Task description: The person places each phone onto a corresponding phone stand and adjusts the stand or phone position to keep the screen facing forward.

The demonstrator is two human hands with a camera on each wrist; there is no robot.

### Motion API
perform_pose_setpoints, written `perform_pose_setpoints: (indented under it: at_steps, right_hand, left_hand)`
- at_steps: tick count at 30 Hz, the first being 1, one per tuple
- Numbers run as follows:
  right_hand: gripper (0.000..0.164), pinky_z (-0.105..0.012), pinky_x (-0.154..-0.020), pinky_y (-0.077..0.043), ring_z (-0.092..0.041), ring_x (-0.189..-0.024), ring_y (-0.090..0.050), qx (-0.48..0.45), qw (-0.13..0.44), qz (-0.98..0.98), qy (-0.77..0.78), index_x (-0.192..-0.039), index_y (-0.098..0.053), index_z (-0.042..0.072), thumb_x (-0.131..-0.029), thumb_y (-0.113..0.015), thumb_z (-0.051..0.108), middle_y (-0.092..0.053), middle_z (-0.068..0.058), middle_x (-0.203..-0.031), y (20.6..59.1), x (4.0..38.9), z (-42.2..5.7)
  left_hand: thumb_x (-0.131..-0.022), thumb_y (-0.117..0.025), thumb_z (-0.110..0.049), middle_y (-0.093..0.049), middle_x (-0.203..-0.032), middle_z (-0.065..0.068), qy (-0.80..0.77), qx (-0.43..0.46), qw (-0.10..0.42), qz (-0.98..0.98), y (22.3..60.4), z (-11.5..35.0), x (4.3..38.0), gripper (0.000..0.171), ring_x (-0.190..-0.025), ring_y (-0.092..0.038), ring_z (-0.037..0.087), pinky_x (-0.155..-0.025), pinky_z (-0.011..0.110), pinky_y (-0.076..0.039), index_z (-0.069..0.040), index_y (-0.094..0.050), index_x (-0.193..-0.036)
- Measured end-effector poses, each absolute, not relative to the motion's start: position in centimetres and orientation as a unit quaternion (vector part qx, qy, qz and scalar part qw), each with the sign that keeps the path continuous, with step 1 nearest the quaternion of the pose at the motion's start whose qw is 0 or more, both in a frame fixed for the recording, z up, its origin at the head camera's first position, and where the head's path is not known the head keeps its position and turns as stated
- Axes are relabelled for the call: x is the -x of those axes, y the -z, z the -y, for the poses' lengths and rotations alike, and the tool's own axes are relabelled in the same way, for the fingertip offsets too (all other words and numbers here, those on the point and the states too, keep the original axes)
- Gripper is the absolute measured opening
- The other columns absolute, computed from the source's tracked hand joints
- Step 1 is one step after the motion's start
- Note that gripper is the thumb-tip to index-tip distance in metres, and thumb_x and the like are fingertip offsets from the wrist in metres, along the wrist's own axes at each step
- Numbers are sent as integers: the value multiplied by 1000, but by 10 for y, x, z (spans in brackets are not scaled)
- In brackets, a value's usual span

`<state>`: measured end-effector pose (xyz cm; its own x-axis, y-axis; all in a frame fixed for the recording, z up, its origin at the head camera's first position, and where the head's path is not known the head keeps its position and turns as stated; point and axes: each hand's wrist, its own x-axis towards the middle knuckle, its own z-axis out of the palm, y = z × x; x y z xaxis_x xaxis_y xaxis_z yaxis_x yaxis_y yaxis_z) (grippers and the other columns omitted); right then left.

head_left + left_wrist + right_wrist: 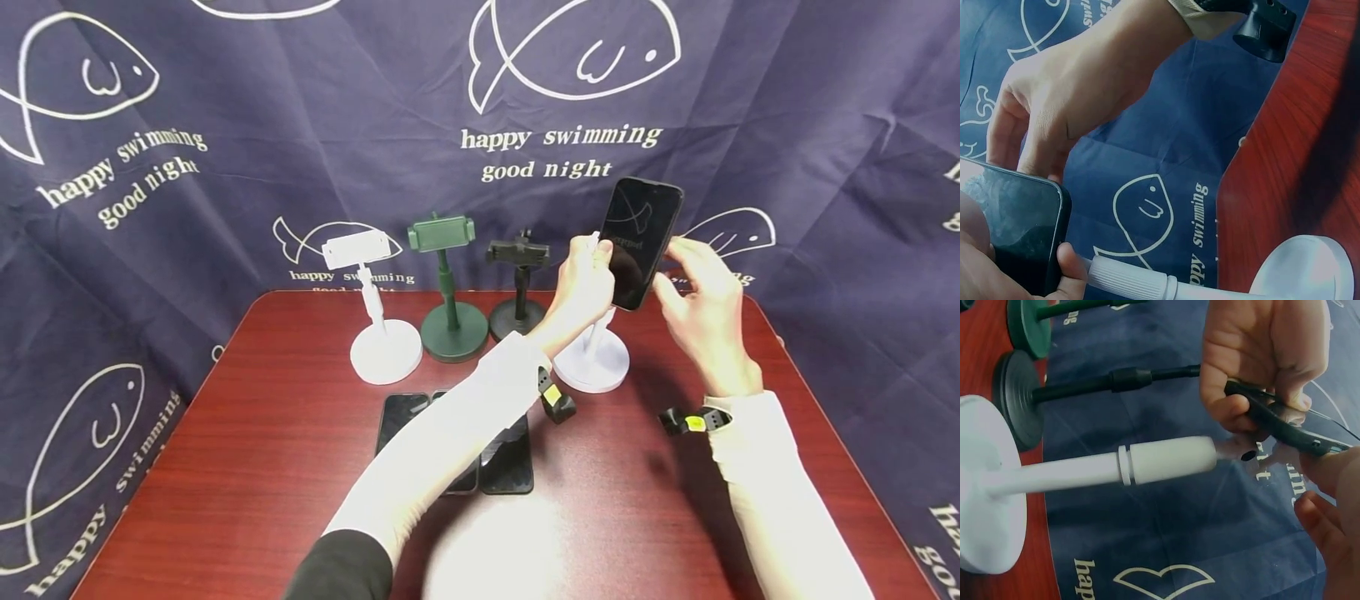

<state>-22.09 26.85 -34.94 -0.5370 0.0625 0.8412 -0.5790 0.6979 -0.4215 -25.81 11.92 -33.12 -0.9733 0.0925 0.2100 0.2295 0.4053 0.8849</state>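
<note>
A black smartphone [639, 242] is held tilted in front of the top of the right-hand white phone stand [592, 362]. My left hand [587, 279] grips the phone's left edge, its thumb lying on the screen. A small white piece, probably the stand's clamp, shows beside those fingers; the phone and hand hide the rest. On the opposite edge, my right hand [705, 304] pinches the phone [1029, 219] between thumb and fingers. In the right wrist view, the stand's white pole [1166, 461] runs up to just under the phone [1272, 422]; whether the clamp holds it I cannot tell.
White [386, 350], green [455, 329] and black [517, 312] phone stands line the back of the red table [247, 467], left of my hands. Black phones [508, 462] lie flat in front, partly under my left forearm. Behind hangs a dark blue fish-print cloth [360, 100].
</note>
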Motion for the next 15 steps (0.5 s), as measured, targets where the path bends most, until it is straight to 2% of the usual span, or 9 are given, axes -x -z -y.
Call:
perform_pose_setpoints:
  at_steps: [3,5,9,15]
  right_hand:
    - [36,-6,-95,-43,-33,-101,-67,-174,454,804,-342,-118,-73,-3,-84,-68,-14,-72,-21,-117,350,221,-270]
    - [36,-8,-100,-41,-38,-105,-66,-185,451,807,-333,-120,-72,-4,-85,-69,-12,-71,-23,-117,351,220,-272]
    - [37,-12,-107,-39,-39,-112,-64,-199,444,818,-307,-123,-70,-5,-86,-72,-9,-70,-24,-119,350,217,-277]
    - [36,-13,-110,-38,-39,-113,-64,-206,441,829,-275,-122,-68,-7,-86,-73,-8,-69,-24,-120,349,212,-284]
  left_hand:
    - [-111,-43,-33,-71,-121,13,533,87,65,839,331,-120,258,35,-117,-67,23,-96,30,-52,-8,-53,-134]
    - [-110,-44,-32,-71,-121,12,531,81,68,840,331,-120,258,34,-118,-67,22,-97,30,-52,-9,-54,-133]
    - [-110,-44,-34,-71,-118,10,537,79,70,837,331,-120,257,33,-115,-68,21,-96,30,-52,-9,-55,-131]
    - [-110,-45,-34,-72,-116,10,538,78,66,837,331,-121,257,35,-113,-68,20,-95,30,-53,-9,-55,-132]
